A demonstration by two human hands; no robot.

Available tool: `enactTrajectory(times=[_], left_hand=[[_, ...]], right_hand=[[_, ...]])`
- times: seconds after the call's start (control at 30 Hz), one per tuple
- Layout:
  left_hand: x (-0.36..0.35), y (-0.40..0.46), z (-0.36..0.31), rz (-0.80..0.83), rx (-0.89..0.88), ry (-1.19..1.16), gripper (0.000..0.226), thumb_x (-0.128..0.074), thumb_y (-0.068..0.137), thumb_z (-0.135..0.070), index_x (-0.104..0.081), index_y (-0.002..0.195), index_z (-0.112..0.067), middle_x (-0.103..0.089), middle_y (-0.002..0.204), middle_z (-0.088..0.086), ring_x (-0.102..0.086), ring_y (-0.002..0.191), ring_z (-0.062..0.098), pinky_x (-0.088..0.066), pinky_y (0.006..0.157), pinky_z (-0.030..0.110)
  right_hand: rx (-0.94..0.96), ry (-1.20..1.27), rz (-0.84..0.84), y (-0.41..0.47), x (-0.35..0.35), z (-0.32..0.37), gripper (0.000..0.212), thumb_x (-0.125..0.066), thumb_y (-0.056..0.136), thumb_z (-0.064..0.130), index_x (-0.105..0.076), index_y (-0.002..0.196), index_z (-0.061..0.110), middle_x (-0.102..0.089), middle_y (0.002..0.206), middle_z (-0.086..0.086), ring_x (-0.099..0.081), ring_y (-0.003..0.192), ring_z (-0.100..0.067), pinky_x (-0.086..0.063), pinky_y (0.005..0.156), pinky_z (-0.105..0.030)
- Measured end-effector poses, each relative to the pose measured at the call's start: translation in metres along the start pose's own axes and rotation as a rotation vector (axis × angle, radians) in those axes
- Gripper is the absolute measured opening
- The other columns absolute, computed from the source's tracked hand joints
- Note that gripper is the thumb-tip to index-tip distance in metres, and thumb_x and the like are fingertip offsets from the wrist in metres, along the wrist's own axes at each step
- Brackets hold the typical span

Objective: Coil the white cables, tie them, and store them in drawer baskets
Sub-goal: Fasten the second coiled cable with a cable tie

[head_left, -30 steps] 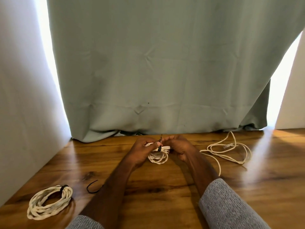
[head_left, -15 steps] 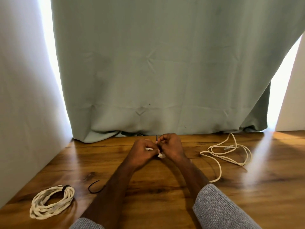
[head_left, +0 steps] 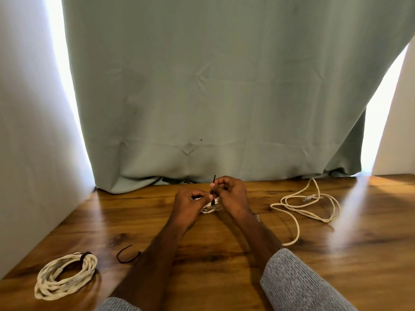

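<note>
Compared with half a second ago, we are seeing the right hand [head_left: 232, 194] lifting slightly, drawing the black tie [head_left: 213, 189] upward while the hands are staying close together. The right hand's fingers are pinching the tie's free end; the left hand [head_left: 189, 204] is curling around the small white cable coil [head_left: 210, 206], which is lying near the far edge of the wooden table [head_left: 224, 265], mostly hidden between the hands. A tied white coil [head_left: 66, 276] is resting at the near left corner, with a loose black tie [head_left: 126, 257] just beside it. An uncoiled white cable [head_left: 307, 207] is sprawling toward the far right. A green curtain [head_left: 213, 86] is hanging behind the far edge.
</note>
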State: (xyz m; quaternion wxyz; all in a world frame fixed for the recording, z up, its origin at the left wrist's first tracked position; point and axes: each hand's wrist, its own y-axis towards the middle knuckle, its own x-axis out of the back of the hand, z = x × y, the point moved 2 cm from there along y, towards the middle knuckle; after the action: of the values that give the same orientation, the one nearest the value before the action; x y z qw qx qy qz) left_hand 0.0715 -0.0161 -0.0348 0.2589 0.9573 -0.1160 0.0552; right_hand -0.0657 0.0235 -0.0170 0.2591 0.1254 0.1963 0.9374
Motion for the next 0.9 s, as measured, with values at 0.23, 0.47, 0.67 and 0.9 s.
enactTrajectory(times=[0.23,0.47,0.67,0.9], left_hand=[[-0.006,-0.004,-0.004,-0.124,0.067,0.002,0.007,-0.08,0.079,-0.007,-0.081,0.077,-0.013,-0.076,0.073,-0.004,-0.072,0.072,0.012,-0.06,0.074,0.039],[-0.011,-0.004,-0.001,-0.152,0.122,0.046,0.016,-0.078,0.082,-0.017,-0.077,0.069,-0.026,-0.074,0.075,-0.011,-0.069,0.081,0.011,-0.057,0.083,0.041],[-0.012,-0.003,0.002,-0.169,0.097,0.056,0.019,-0.079,0.08,-0.018,-0.075,0.066,-0.03,-0.074,0.079,-0.008,-0.068,0.082,0.012,-0.056,0.08,0.037],[-0.008,-0.008,0.0,-0.124,0.064,-0.18,0.02,-0.076,0.081,-0.001,-0.077,0.072,-0.019,-0.076,0.073,-0.001,-0.07,0.072,0.01,-0.053,0.071,0.027]], right_hand=[[0.049,0.033,-0.02,0.0,-0.001,0.0,0.014,-0.072,0.09,0.006,-0.072,0.081,0.015,-0.074,0.071,-0.004,-0.071,0.067,-0.019,-0.061,0.07,-0.036],[0.072,0.126,-0.022,-0.003,0.001,0.002,0.014,-0.071,0.089,0.0,-0.072,0.081,0.01,-0.073,0.074,-0.012,-0.069,0.066,-0.021,-0.057,0.063,-0.03],[0.082,0.117,-0.05,-0.002,0.0,0.001,0.012,-0.073,0.087,0.001,-0.073,0.081,0.011,-0.074,0.074,-0.011,-0.07,0.069,-0.025,-0.058,0.064,-0.032],[0.074,0.124,-0.023,-0.002,0.007,0.005,0.008,-0.078,0.083,-0.001,-0.076,0.088,0.004,-0.077,0.077,-0.007,-0.074,0.069,-0.018,-0.056,0.061,-0.021]])
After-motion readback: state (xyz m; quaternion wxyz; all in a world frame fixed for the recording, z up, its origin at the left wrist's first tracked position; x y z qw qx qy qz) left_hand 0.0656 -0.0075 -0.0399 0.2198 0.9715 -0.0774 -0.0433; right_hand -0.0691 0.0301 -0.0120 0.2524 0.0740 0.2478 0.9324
